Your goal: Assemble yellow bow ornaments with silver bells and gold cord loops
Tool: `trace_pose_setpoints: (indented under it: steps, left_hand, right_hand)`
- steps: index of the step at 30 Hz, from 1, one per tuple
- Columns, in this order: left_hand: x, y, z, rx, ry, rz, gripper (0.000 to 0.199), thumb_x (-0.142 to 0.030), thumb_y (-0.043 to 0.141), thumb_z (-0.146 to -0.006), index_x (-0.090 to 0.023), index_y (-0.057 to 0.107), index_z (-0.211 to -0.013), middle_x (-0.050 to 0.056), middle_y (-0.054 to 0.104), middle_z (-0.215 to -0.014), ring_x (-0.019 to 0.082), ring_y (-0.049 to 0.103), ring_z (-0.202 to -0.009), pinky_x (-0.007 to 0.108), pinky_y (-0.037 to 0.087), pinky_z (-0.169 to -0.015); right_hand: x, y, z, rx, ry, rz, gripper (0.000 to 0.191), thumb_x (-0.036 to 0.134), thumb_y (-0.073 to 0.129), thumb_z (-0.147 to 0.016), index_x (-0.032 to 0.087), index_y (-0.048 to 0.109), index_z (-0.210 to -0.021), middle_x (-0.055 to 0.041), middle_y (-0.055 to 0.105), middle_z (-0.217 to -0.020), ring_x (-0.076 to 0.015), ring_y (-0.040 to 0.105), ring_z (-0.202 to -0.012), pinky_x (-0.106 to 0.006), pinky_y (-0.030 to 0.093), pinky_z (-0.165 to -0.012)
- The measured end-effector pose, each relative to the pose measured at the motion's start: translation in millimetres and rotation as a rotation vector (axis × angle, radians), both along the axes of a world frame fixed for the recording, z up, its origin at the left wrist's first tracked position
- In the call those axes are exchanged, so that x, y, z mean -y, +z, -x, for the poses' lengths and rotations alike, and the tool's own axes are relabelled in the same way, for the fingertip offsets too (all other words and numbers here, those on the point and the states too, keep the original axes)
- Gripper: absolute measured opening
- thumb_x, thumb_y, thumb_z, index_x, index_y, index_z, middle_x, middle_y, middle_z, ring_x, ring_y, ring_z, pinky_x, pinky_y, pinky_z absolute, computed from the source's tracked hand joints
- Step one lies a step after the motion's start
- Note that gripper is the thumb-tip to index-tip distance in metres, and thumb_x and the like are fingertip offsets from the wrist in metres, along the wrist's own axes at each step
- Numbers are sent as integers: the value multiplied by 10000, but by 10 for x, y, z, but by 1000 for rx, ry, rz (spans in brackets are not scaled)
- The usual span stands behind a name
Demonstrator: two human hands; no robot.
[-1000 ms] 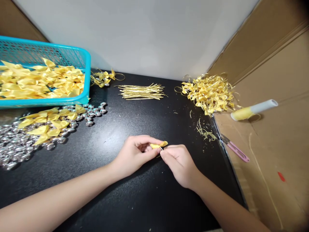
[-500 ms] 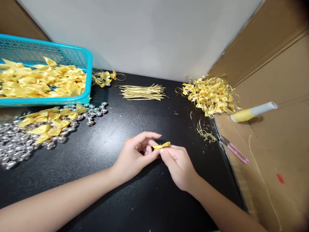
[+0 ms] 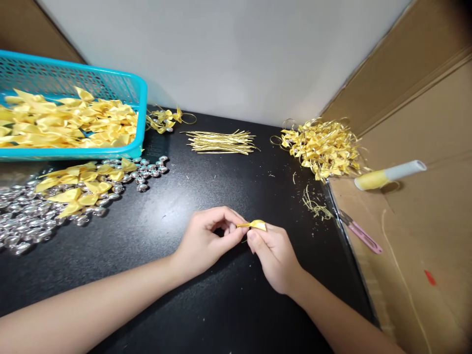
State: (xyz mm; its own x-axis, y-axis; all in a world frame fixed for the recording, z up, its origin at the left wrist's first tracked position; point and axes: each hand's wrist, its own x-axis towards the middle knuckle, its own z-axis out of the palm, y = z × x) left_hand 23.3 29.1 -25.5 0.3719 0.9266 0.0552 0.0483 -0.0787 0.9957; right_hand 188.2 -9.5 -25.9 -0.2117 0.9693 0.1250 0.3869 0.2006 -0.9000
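Note:
Over the front middle of the black table, both my hands meet at one yellow ribbon bow. My left hand pinches the bow's left end between thumb and forefinger. The thumb and fingers of my right hand close on the bow from the right. A bit of thin gold tie shows just below the bow; the rest of it is hidden by my fingers.
Loose bows fill a blue basket; silver beads spread below it. Gold twist ties lie at the back, finished-looking bows with loops at the right. Tie clippings, a pink-handled cutter and a ribbon-wound tube are nearby.
My left forefinger has come down from its raised position and now pinches the bow's left end. The bow has turned slightly in my fingers. The whole view has shifted a little.

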Motion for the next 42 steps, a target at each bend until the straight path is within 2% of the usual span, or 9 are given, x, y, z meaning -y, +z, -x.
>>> trace_pose_setpoints:
  steps: [4,11,20,27,37,42]
  left_hand:
    - [0,-17,-7,29,22,73,96,-211,680,-797,-143,667,-731,66,725,-739,159,667,-676,253,531,-609]
    - [-6,-20,-2,31,58,110,86,-204,694,-759,-144,673,-701,46,703,-673,133,631,-610,222,493,-551]
    - [-9,2,-21,36,68,77,93,-162,697,-734,-153,672,-644,50,726,-692,140,640,-613,226,494,-541]
    - [9,10,-13,50,12,42,118,-135,702,-746,-156,671,-635,52,742,-727,143,655,-630,227,494,-558]
    - [2,12,-14,40,60,-11,109,-118,693,-742,-160,682,-642,37,741,-716,110,618,-572,195,435,-494]
    - [-3,20,-18,55,95,13,100,-116,690,-730,-158,678,-640,37,744,-714,117,627,-581,198,446,-492]
  right_hand:
    - [11,-15,0,-1,-6,15,414,249,383,-960,202,352,-549,24,418,-547,-112,413,-534,-273,308,-552]
    - [8,-5,-4,5,3,39,411,234,380,-952,205,308,-548,34,361,-524,-107,365,-515,-282,277,-546]
    - [14,11,8,27,-5,61,415,235,388,-948,205,302,-543,36,349,-531,-103,350,-504,-283,253,-527]
    - [-2,33,14,30,-11,38,390,225,385,-943,204,312,-561,35,369,-540,-102,370,-517,-267,284,-537]
    - [5,26,2,-5,5,43,391,226,388,-950,202,289,-573,39,345,-547,-99,349,-526,-268,274,-540]
    - [12,21,-7,9,13,58,396,224,403,-949,197,287,-572,41,337,-552,-94,332,-520,-271,250,-530]
